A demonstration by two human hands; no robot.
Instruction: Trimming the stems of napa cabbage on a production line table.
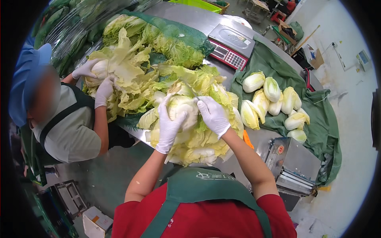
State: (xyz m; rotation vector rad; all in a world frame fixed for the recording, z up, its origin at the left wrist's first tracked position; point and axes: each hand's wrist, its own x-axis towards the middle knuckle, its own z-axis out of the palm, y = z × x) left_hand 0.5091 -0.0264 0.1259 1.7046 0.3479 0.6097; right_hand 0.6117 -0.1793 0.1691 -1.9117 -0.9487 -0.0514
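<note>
My left hand, in a white glove, holds a pale napa cabbage by its side, the fingers spread around it. Gloved too, my right hand is closed on a knife, whose thin blade points up and left over the cabbage; the handle is hidden in the fist. Loose cabbage leaves lie heaped around and below both hands. To the right, several trimmed napa cabbages rest on a green cloth.
At my left a co-worker's gloved hands hold another cabbage. Beyond the leaves lie cabbages in a green mesh bag and a red digital scale. A metal wrapping machine stands right, near an orange object on the steel table.
</note>
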